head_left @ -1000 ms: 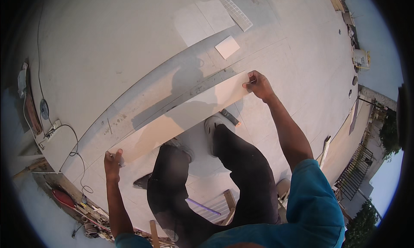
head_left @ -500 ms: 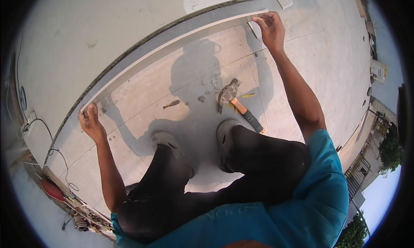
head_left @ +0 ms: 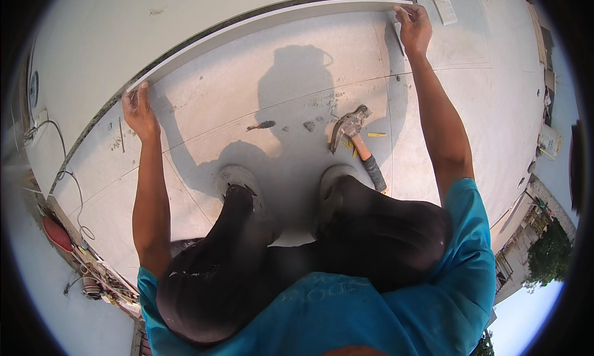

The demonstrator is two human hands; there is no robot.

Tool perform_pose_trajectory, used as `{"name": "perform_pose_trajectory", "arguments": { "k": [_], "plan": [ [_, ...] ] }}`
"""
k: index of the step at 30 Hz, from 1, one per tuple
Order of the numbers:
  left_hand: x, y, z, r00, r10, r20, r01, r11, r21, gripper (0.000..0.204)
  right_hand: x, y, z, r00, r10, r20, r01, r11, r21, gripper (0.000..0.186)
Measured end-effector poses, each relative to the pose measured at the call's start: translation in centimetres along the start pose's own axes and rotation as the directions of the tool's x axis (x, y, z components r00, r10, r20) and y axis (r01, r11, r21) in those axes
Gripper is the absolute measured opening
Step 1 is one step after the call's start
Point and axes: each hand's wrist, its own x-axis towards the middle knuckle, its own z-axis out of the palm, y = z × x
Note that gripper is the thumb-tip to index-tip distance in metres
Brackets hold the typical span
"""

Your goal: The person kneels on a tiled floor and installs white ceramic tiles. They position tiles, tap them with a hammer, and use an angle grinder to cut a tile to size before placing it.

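A long, thin, pale strip, like a cut tile skirting piece (head_left: 260,26), spans between my two hands. My left hand (head_left: 141,113) pinches its left end between thumb and fingers. At the far right end, my right hand (head_left: 413,29) grips it the same way. The strip stands on edge close along a dark rough gap (head_left: 93,125) at the far border of the tiled floor; whether it touches is unclear. Between it and my feet lies a claw hammer (head_left: 351,127) with a black-wrapped handle. Beside the hammer are small yellow wedge-like pieces (head_left: 376,134).
A small dark brown object (head_left: 261,125) and grey crumbs (head_left: 309,126) lie on the floor tiles (head_left: 216,90). Far right is a white flat piece (head_left: 444,10). A cable (head_left: 80,198) trails at the left, near a red object (head_left: 57,233) among clutter.
Both hands have carried the strip farther away, closing most of the space between it and the dark gap. My view has shifted somewhat. The hammer stays on the floor.
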Motion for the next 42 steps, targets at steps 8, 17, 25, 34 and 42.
{"name": "perform_pose_trajectory", "arguments": {
  "k": [8,17,25,34,42],
  "plan": [
    [0.2,-0.1,1.1,1.0,0.028,-0.014,-0.029,0.997,-0.065,0.036,1.3,2.5,0.1,0.998,-0.062,0.029,0.06,0.995,0.076,0.032],
    [0.9,-0.6,1.2,0.993,0.099,-0.064,-0.093,0.992,0.084,0.036,2.0,2.6,0.6,0.992,-0.012,0.123,-0.022,0.962,0.271,0.027],
    [0.9,0.3,1.4,0.992,0.09,-0.087,-0.081,0.991,0.103,0.041,1.7,0.8,0.8,0.993,0.036,0.108,-0.059,0.976,0.21,0.022],
    [1.2,-1.3,1.9,0.976,0.147,-0.161,-0.143,0.989,0.039,0.038,2.5,2.3,0.8,0.993,-0.002,0.115,-0.028,0.965,0.261,0.022],
    [1.3,-0.9,1.9,0.982,0.042,-0.183,-0.038,0.999,0.026,0.034,2.4,2.5,0.7,0.994,-0.023,0.105,-0.002,0.973,0.23,0.024]
  ]
}}
